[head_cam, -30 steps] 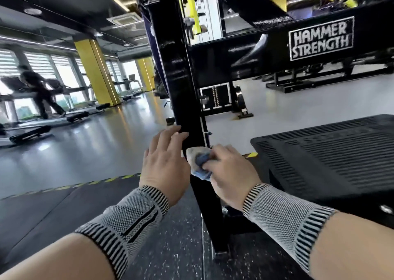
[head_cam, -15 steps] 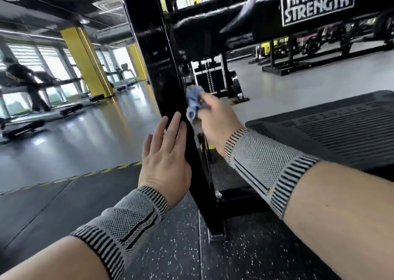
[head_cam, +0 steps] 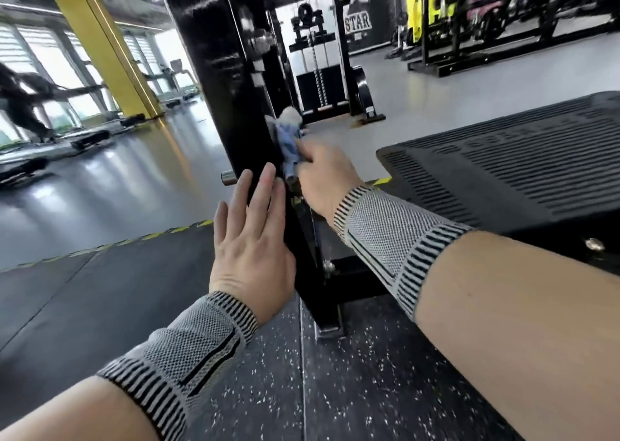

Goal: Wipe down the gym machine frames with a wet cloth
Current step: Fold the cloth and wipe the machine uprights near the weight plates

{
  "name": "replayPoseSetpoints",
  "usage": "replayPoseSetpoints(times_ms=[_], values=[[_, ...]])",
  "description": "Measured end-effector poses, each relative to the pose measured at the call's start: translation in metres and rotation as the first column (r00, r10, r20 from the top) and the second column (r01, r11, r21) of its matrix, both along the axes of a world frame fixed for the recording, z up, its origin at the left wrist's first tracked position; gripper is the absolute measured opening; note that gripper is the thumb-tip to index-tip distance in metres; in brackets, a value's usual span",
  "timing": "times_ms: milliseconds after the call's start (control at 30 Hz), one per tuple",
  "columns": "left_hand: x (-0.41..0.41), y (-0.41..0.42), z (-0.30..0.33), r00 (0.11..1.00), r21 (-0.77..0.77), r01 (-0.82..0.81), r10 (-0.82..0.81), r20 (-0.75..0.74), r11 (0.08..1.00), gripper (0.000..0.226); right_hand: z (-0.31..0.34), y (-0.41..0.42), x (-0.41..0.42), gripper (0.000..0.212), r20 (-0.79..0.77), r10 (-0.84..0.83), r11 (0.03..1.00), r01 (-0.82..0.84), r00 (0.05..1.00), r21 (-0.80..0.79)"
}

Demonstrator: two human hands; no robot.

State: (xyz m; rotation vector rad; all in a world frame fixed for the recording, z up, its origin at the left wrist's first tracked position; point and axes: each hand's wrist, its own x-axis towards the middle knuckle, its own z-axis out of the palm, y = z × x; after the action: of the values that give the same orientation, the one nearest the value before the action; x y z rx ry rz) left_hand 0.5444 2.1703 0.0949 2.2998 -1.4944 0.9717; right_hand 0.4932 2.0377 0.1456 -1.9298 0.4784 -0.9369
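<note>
- The right hand (head_cam: pixel 323 175) grips a bunched blue-and-white cloth (head_cam: pixel 288 138), its fingers curled round it, and holds it against the right side of the black upright post (head_cam: pixel 218 81) of the gym machine frame.
- The left hand (head_cam: pixel 250 249) lies flat on the post's near face just below the cloth, fingers (head_cam: pixel 265 189) straight and released.
- Both wrists wear grey knitted wrist sleeves (head_cam: pixel 385 239).
- A ribbed black platform (head_cam: pixel 520 165) sits to the right, above the speckled floor (head_cam: pixel 335 390).
</note>
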Motion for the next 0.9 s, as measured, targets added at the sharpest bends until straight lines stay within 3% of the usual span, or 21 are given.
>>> replayPoseSetpoints(times_ms=[100, 133, 167, 267, 300, 433, 567, 633, 700, 800, 900], values=[[0.001, 0.003, -0.011, 1.0, 0.002, 0.006, -0.006, -0.014, 1.0, 0.074, -0.045, -0.001, -0.003, 0.033, -0.453, 0.06, 0.998, -0.066, 0.889, 0.003], [0.001, 0.005, -0.016, 1.0, 0.007, 0.005, -0.004, -0.02, 1.0, 0.073, -0.054, -0.003, -0.002, 0.035, -0.511, 0.065, 0.997, -0.072, 0.857, 0.006], [0.001, 0.007, -0.022, 1.0, 0.021, 0.005, -0.005, -0.027, 1.0, 0.073, -0.056, -0.005, 0.0, 0.036, -0.464, 0.05, 0.999, -0.053, 0.884, 0.006], [0.001, 0.014, -0.046, 0.999, 0.064, 0.016, -0.013, -0.043, 0.998, 0.071, -0.051, -0.006, 0.005, 0.036, -0.102, 0.024, 0.997, -0.017, 0.994, 0.071], [0.001, 0.016, -0.055, 0.999, 0.074, 0.016, -0.012, -0.052, 0.997, 0.071, -0.054, -0.005, 0.008, 0.037, -0.106, 0.021, 0.997, -0.013, 0.994, 0.073], [0.002, 0.021, -0.086, 0.992, 0.076, 0.027, -0.017, -0.128, 0.997, 0.067, -0.1, 0.0, 0.0, 0.042, -0.419, 0.017, 1.0, -0.01, 0.908, 0.019], [0.0, 0.014, -0.112, 0.966, 0.026, 0.065, -0.056, -0.254, 0.998, 0.07, -0.128, 0.02, -0.017, 0.024, -0.179, -0.084, 0.992, 0.099, 0.98, 0.073], [-0.004, 0.008, -0.128, 0.948, 0.01, 0.079, -0.072, -0.309, 0.997, 0.066, -0.152, 0.026, -0.022, 0.021, -0.211, -0.086, 0.99, 0.108, 0.974, 0.092], [-0.004, 0.005, -0.148, 0.923, 0.021, 0.063, -0.05, -0.383, 0.998, 0.06, -0.186, 0.028, -0.026, 0.023, -0.367, -0.028, 0.983, 0.091, 0.93, 0.157], [0.0, 0.007, -0.17, 0.884, 0.184, 0.082, 0.014, -0.467, 0.98, 0.069, -0.233, 0.014, -0.034, 0.019, -0.543, -0.019, 0.935, 0.207, 0.84, 0.289], [0.01, 0.009, -0.182, 0.878, 0.386, 0.105, 0.097, -0.468, 0.917, 0.071, -0.262, -0.002, -0.033, 0.015, -0.601, -0.014, 0.868, 0.308, 0.799, 0.389]])
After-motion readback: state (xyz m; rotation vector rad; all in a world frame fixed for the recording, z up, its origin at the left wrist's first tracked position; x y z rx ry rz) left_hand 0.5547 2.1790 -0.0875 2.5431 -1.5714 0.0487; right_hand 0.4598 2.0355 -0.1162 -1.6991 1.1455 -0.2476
